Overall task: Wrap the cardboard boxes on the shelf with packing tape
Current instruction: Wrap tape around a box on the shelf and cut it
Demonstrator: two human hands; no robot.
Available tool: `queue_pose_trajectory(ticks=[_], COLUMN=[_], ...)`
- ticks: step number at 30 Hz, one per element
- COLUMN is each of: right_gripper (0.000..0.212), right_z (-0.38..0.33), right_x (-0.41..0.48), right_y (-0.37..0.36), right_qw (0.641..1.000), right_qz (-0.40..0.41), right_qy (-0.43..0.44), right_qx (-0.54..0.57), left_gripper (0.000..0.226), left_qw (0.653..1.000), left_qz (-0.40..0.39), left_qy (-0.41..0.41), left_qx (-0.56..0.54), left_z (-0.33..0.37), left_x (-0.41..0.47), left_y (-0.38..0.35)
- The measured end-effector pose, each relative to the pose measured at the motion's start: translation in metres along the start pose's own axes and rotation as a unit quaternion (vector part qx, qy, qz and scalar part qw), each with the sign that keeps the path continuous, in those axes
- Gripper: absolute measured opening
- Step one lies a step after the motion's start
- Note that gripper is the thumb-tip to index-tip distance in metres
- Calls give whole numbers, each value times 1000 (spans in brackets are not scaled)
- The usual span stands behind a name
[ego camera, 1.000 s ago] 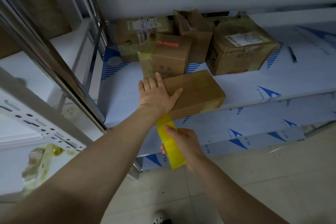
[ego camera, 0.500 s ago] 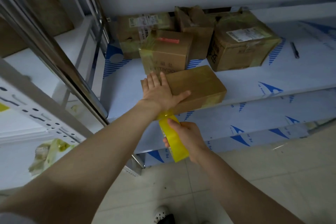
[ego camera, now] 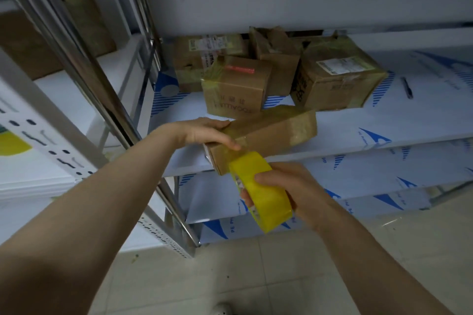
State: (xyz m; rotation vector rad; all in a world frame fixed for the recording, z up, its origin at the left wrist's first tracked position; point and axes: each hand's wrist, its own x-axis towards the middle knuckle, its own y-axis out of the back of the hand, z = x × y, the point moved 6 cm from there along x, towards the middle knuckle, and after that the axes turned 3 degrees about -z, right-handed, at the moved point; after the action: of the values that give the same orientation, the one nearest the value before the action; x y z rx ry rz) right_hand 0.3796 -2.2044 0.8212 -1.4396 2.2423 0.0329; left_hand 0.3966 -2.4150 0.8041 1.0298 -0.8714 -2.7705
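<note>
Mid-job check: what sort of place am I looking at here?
Most likely a storeroom or parcel packing area: metal racking with slotted uprights, taped cardboard boxes on the shelf, one with a shipping label, and a roll of yellow packing tape in the right hand.

A flat box [ego camera: 268, 133] lies at the front edge of the shelf [ego camera: 358, 130], other boxes [ego camera: 236, 87] behind it, a pen [ego camera: 406, 87] to their right; the tape roll [ego camera: 261, 192] just before it.

Print on the rightmost cardboard box [ego camera: 337, 79] is too blurred to read; the bottom edge crops a shoe [ego camera: 221, 310].
</note>
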Motion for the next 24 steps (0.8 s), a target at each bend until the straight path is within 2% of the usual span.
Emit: queue_pose_trajectory(ticks=[2, 4, 6, 8, 10, 12, 14, 16, 18, 19, 21, 22, 24], right_gripper=[27, 18, 17, 26, 38, 58, 84, 97, 107, 95, 52, 43, 41], right_z=[-35, -65, -87, -105, -119, -131, -138, -138, -135, -134, -129, -126, -118], right_x=[-11, -8, 4, 22, 43, 57, 68, 75, 75, 71, 66, 62, 51], right_y=[-6, -13, -21, -28, -32, -35, -36, -38, -41, -46, -51, -51, -50], right_qw=[998, 995, 995, 996, 994, 989, 984, 984, 985, 987, 988, 987, 983], right_qz=[-11, -8, 7, 32, 68, 111, 141, 141, 136, 118, 92, 95, 115], right_qy=[51, 86, 83, 81, 76, 72, 77, 81, 66, 69, 85, 89, 109], right_qx=[-31, -52, -53, -38, -45, -67, -72, -76, -87, -89, -93, -99, -90], left_gripper=[89, 68, 43, 21, 19, 24, 53, 76, 70, 56, 39, 38, 42], left_qw=[995, 987, 975, 940, 877, 820, 772, 771, 765, 754, 732, 726, 723], left_qz=[-31, -25, 50, 196, 300, 295, 271, 283, 351, 399, 480, 504, 523], left_qy=[-12, -11, -26, -76, -134, -175, -189, -166, -135, -119, -89, -78, -55], left_qx=[-89, -158, -213, -267, -349, -458, -542, -545, -522, -508, -475, -462, -448], left_z=[0, -5, -8, -7, -6, -11, -22, -24, -23, -21, -18, -16, -18], left_x=[-10, -14, -17, -21, -31, -28, -18, -9, -7, -8, -13, -14, -12], left_y=[-1, 3, 11, 23, 22, 11, -1, -9, -10, -9, -8, -8, -4])
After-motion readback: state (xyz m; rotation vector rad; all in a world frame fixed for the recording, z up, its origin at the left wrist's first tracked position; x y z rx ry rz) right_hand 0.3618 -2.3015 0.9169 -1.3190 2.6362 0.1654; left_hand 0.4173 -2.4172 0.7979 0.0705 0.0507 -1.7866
